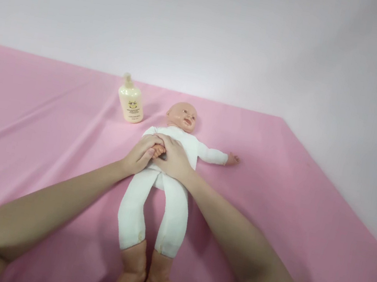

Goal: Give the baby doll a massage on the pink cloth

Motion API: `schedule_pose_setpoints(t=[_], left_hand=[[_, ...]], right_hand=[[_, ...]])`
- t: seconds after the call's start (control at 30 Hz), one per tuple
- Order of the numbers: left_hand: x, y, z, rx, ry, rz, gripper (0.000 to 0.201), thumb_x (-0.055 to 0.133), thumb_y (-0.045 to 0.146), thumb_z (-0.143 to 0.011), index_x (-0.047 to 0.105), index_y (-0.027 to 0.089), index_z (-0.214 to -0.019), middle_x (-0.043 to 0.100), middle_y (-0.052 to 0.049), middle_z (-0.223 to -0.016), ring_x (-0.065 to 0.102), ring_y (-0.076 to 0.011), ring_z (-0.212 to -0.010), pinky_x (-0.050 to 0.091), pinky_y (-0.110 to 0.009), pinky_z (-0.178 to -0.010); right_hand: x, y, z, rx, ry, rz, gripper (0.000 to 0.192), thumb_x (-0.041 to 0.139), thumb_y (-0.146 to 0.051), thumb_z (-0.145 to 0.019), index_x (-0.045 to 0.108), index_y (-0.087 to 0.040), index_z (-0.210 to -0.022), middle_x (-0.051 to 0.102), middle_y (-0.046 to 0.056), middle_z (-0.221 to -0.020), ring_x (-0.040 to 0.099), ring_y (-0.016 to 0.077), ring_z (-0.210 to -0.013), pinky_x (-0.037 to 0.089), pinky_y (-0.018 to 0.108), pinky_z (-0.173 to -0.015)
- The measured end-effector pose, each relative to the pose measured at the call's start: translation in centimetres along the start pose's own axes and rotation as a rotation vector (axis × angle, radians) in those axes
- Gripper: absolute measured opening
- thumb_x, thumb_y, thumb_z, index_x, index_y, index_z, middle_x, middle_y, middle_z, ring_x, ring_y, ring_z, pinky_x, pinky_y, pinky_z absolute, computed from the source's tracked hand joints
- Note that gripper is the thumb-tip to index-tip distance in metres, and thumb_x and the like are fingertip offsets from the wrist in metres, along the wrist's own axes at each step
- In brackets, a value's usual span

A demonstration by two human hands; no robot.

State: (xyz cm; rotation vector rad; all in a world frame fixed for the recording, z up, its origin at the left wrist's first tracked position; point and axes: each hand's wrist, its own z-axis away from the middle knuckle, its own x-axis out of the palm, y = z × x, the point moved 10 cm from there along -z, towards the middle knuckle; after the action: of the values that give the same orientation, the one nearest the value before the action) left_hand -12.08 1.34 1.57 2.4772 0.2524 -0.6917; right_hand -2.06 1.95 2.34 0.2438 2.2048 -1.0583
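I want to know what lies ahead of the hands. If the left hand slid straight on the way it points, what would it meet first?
Probably the right hand, already touching the left hand over the doll's hand.

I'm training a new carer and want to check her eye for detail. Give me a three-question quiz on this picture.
1. True or false: both hands meet on the doll's belly.
2. What does the left hand clasp, together with the right hand?
3. The bottle stands: A) by the doll's head, B) by its feet.

Key: 1 true; 2 the doll's small hand; 3 A.
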Motion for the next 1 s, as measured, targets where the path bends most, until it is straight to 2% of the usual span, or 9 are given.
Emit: schedule_pose_setpoints(t=[0.2,0.4,0.6,1.0], left_hand=[[-0.05,-0.05,-0.01,-0.014,0.011,0.009,0.053,0.028,0.057,-0.113,0.067,0.020,-0.113,0.070,-0.011,-0.102,0.065,-0.0264,-0.096,0.052,-0.046,-0.094],[0.01,-0.24,0.11,-0.015,-0.001,0.020,0.050,0.029,0.055,-0.113,0.065,0.021,-0.117,0.070,-0.011,-0.105,0.064,-0.0265,-0.099,0.051,-0.047,-0.095],[-0.07,-0.16,0.05,-0.015,0.004,-0.009,0.052,0.028,0.055,-0.113,0.066,0.020,-0.116,0.071,-0.011,-0.105,0.065,-0.0267,-0.099,0.051,-0.047,-0.095],[-0.16,-0.43,0.14,-0.028,0.007,-0.004,0.053,0.028,0.057,-0.113,0.066,0.020,-0.117,0.072,-0.012,-0.106,0.065,-0.0275,-0.101,0.052,-0.048,-0.096]], right_hand=[[0.11,0.19,-0.01,0.008,0.000,0.013,0.061,0.075,-0.029,-0.089,0.055,-0.021,-0.146,0.071,0.011,-0.137,0.064,0.0306,-0.127,0.047,0.047,-0.114],[0.16,0.26,-0.07,0.013,-0.005,0.010,0.060,0.076,-0.031,-0.090,0.056,-0.025,-0.145,0.071,0.009,-0.136,0.065,0.0312,-0.127,0.048,0.047,-0.114],[0.30,0.26,-0.11,-0.009,-0.001,0.011,0.059,0.072,-0.032,-0.090,0.055,-0.021,-0.146,0.070,0.010,-0.136,0.064,0.0306,-0.125,0.048,0.047,-0.112],[0.15,-0.09,-0.12,-0.006,-0.002,0.012,0.057,0.072,-0.032,-0.092,0.055,-0.022,-0.145,0.071,0.009,-0.135,0.065,0.0293,-0.124,0.045,0.049,-0.115]])
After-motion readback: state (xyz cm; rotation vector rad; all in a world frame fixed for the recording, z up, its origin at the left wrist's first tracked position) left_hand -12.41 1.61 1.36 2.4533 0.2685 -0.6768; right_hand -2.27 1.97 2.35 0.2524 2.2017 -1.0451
